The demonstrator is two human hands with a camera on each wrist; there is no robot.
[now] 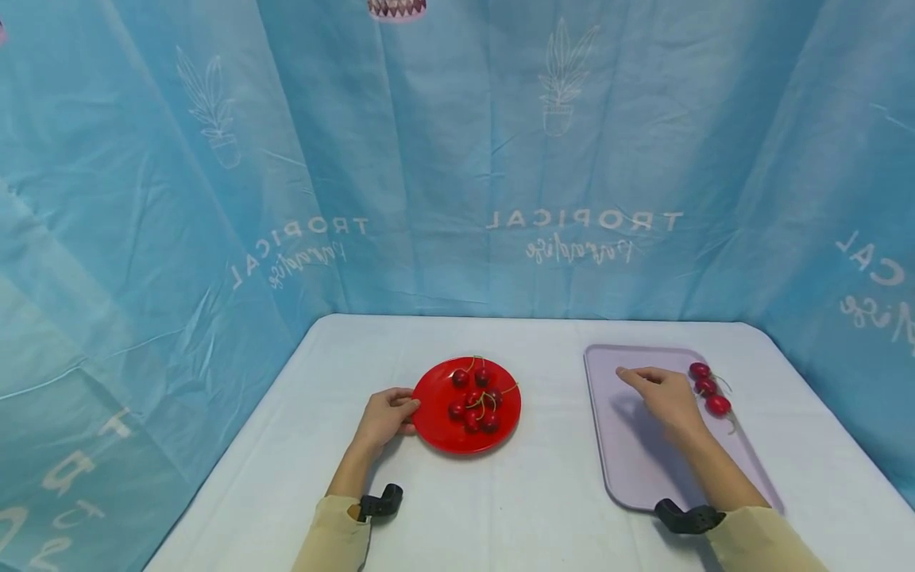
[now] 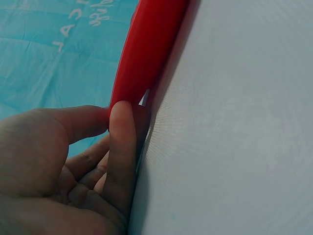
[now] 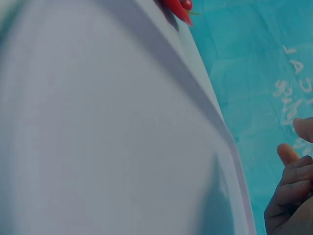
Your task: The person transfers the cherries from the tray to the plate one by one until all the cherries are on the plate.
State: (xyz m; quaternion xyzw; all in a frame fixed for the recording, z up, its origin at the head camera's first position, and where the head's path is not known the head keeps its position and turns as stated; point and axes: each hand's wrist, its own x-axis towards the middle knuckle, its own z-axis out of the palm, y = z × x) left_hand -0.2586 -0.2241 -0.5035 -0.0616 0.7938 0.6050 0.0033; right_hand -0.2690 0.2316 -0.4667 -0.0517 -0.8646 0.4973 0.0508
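Head view: left hand [image 1: 386, 417] grips the red plate [image 1: 436, 429] of cherries [image 1: 475, 400]; right hand [image 1: 665, 395], fingers loosely curled and empty, hovers over the lilac tray [image 1: 636, 461] beside three cherries [image 1: 708, 388], likely between transfers; next, another pick.

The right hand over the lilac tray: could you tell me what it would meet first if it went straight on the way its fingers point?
Probably bare tray, then its far-left rim; the right hand points away from the cherries.
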